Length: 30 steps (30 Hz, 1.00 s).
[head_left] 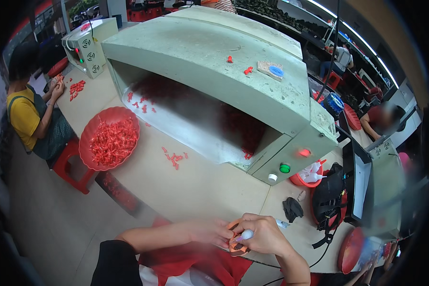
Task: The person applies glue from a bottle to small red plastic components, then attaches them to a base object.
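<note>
At the table's front edge my left hand (213,232) is closed on a small orange piece with dark patches (235,247). My right hand (264,232) grips a small white squeeze bottle (246,234) against that piece. Its tip is hidden, and the left fingers are slightly blurred. Beyond my hands, several small red figure-like parts (175,158) lie loose on the table (214,186). A scalloped red bowl (83,143) heaped with such parts stands to the left.
A pale green box machine (205,62) with an open front spans the table, red parts inside on a white sheet. Right of it are a red basket (298,180) of white squeeze bottles, a black cloth (292,209) and a black bag (330,190). A person (26,114) sits left.
</note>
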Each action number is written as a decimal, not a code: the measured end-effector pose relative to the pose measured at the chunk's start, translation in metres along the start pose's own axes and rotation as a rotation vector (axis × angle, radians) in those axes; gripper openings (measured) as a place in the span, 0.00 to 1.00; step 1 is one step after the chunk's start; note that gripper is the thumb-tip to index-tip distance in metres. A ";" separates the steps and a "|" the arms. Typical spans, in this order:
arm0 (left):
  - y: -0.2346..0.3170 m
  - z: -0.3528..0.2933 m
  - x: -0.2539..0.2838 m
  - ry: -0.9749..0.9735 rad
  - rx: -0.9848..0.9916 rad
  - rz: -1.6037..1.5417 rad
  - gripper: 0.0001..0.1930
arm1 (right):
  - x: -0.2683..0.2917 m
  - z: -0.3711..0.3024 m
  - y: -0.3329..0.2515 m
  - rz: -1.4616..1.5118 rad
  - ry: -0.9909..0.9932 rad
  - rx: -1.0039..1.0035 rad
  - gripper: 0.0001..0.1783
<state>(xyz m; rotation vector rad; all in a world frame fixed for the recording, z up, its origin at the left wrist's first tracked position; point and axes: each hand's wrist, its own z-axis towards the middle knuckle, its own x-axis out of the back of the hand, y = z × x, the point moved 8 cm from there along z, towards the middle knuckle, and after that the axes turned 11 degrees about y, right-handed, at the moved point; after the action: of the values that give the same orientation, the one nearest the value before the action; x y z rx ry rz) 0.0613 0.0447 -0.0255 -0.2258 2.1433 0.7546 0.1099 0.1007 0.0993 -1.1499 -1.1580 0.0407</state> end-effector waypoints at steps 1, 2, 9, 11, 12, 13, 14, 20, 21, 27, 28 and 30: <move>0.000 0.000 0.000 -0.006 0.005 -0.004 0.19 | 0.001 -0.001 0.000 -0.006 0.031 0.003 0.08; 0.000 0.000 0.000 -0.011 0.010 -0.009 0.19 | 0.002 -0.001 0.000 -0.013 0.062 0.005 0.08; 0.011 -0.009 -0.005 0.008 -0.024 0.017 0.17 | 0.007 -0.004 -0.007 -0.010 0.166 0.018 0.09; 0.011 -0.007 -0.002 0.016 -0.042 0.010 0.18 | 0.006 -0.004 -0.003 0.037 0.191 0.002 0.09; 0.013 -0.007 -0.004 0.012 -0.039 0.015 0.18 | 0.006 -0.005 -0.002 0.035 0.197 -0.001 0.09; 0.016 -0.008 -0.007 -0.004 -0.040 0.021 0.18 | 0.009 -0.006 -0.004 0.049 0.228 0.024 0.08; 0.019 -0.008 -0.010 -0.020 -0.041 0.027 0.18 | 0.012 -0.007 -0.005 0.063 0.259 0.049 0.08; 0.025 -0.006 -0.005 -0.001 -0.054 0.083 0.18 | 0.014 -0.006 -0.004 0.066 0.301 0.095 0.11; 0.027 -0.007 -0.007 0.000 -0.053 0.084 0.18 | 0.015 -0.006 -0.005 0.067 0.302 0.095 0.11; 0.019 -0.013 -0.013 0.042 -0.010 0.268 0.16 | 0.014 -0.009 -0.014 0.022 0.122 0.090 0.11; 0.016 -0.013 -0.013 0.046 -0.007 0.286 0.17 | 0.015 -0.012 -0.016 0.010 0.117 0.105 0.11; 0.013 -0.015 -0.014 0.051 -0.004 0.304 0.17 | 0.016 -0.015 -0.016 -0.002 0.113 0.120 0.11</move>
<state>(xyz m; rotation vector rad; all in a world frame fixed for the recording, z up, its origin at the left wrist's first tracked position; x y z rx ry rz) 0.0551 0.0448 -0.0016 0.0833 2.2522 0.9336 0.1197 0.0919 0.1232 -1.0319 -1.0426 0.0422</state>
